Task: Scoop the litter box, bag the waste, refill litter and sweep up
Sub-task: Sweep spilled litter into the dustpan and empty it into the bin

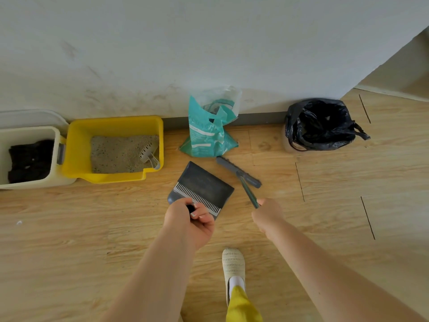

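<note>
Both arms reach forward and down over the wood-grain floor. Left hand curls round the dark handle of the grey plastic dustpan, its toothed comb edge nearest the fingers. Right hand grips the thin green handle of the broom, whose flat grey head lies at one o'clock of the pan. At ten o'clock, the glossy yellow litter box holds grainy grey litter and a slotted scoop. Crinkled teal litter bag at twelve; black-lined waste bin at two.
</note>
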